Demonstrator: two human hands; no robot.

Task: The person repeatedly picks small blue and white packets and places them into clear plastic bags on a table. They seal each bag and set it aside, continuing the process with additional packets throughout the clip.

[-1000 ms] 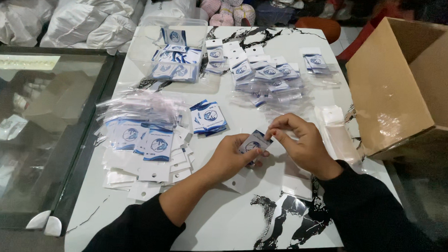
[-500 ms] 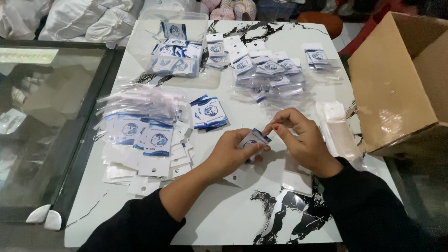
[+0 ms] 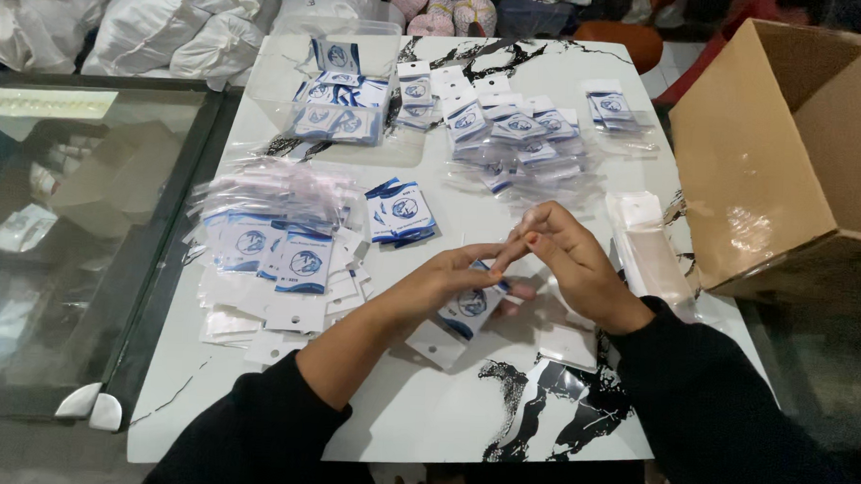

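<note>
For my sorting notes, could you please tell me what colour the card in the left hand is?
The card is white with a blue round emblem, seen in the head view.

A white bench (image 3: 415, 413) veined with black marbling is seen. White cards printed with a blue round emblem and dark blue corners are shown in the packet (image 3: 468, 308) held at the left hand (image 3: 448, 281), in the small stack (image 3: 401, 212) and in the clear-wrapped pile (image 3: 273, 241). Black sleeves (image 3: 711, 414) are worn. An orange-painted nail is shown on the right hand (image 3: 568, 261). A plain brown cardboard box (image 3: 787, 149) and white sacks (image 3: 171, 28) are seen.
</note>
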